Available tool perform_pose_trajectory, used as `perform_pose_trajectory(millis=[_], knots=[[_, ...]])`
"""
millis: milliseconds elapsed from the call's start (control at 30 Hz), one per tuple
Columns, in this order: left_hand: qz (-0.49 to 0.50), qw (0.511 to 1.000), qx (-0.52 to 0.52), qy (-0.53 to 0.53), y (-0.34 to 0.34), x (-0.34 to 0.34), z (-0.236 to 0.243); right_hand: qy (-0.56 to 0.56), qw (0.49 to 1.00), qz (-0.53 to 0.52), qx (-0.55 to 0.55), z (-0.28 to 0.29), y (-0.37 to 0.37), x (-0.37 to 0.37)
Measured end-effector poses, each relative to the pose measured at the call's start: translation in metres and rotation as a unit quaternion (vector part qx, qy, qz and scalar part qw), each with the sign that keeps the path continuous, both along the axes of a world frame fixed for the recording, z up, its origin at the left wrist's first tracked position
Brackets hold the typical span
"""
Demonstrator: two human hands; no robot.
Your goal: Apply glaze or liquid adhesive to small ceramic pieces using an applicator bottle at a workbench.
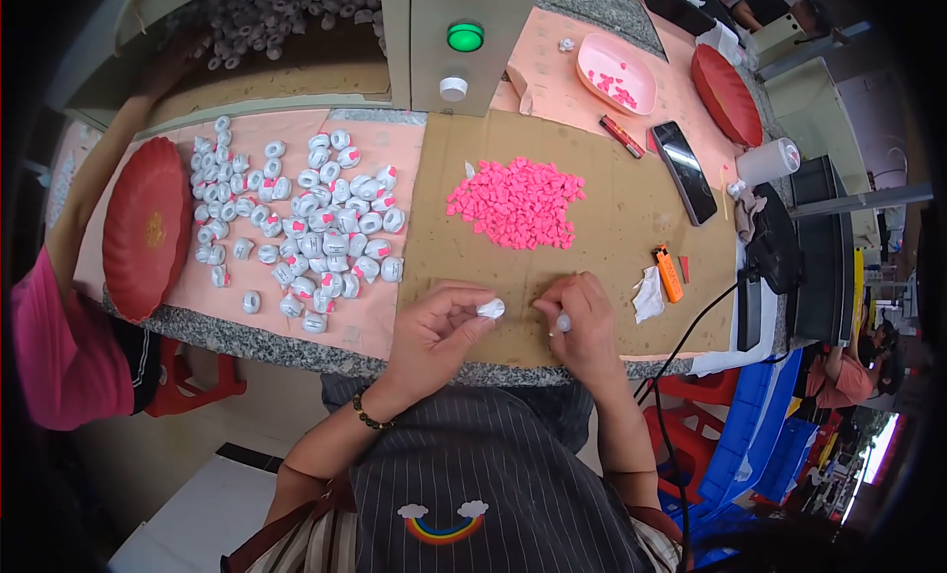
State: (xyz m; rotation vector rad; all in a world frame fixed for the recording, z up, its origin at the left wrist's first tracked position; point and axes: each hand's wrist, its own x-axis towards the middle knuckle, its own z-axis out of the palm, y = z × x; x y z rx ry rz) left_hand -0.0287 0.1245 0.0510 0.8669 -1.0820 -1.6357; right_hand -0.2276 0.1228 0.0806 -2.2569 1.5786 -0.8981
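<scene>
Between the thumb and fingers of my left hand point(442, 328) is a small white round piece point(490, 309), held above the brown board point(434, 267). My right hand point(584, 324) is closed beside it, and a pale translucent end of a slim tool point(563, 322) pokes out from the curled fingers; the rest of it is hidden. Beyond both hands lies a heap of small bright pink pieces point(518, 203). To the left, many white ring-like pieces point(335, 243) are spread on pink paper, several with a pink bit attached.
A red scalloped tray point(148, 228) stands at the left, near another person's arm point(94, 193). On the right lie a phone point(686, 174), an orange lighter point(668, 274), a crumpled tissue point(648, 295), a red marker point(621, 137) and a pink bowl point(617, 72). A machine with a green button point(465, 37) stands behind.
</scene>
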Motion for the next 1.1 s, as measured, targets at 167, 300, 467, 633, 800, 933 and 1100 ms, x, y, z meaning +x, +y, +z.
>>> perform_pose_trajectory(millis=[167,300,467,633,800,933,1100], knots=[[-0.019,0.999,0.014,0.039,-0.001,0.001,-0.002,-0.291,0.948,0.012,0.128,0.006,0.012,0.026],[-0.011,1.000,0.002,0.028,-0.001,0.000,0.001,-0.384,0.896,-0.033,0.220,0.010,0.016,0.037],[-0.001,0.998,-0.048,-0.044,0.000,0.000,0.002,-0.393,0.876,-0.091,0.264,0.012,0.017,0.042],[-0.045,0.989,-0.094,-0.106,-0.006,0.008,0.003,-0.341,0.934,-0.018,0.103,-0.009,0.020,0.042],[-0.084,0.992,-0.071,-0.070,-0.006,0.010,0.005,-0.342,0.939,0.013,0.025,-0.016,0.020,0.043],[-0.088,0.996,-0.024,-0.012,-0.006,0.012,0.006,-0.327,0.944,0.031,0.014,-0.018,0.018,0.043],[-0.085,0.995,-0.043,-0.002,-0.002,0.010,0.003,-0.338,0.940,0.036,0.025,-0.015,0.021,0.043]])
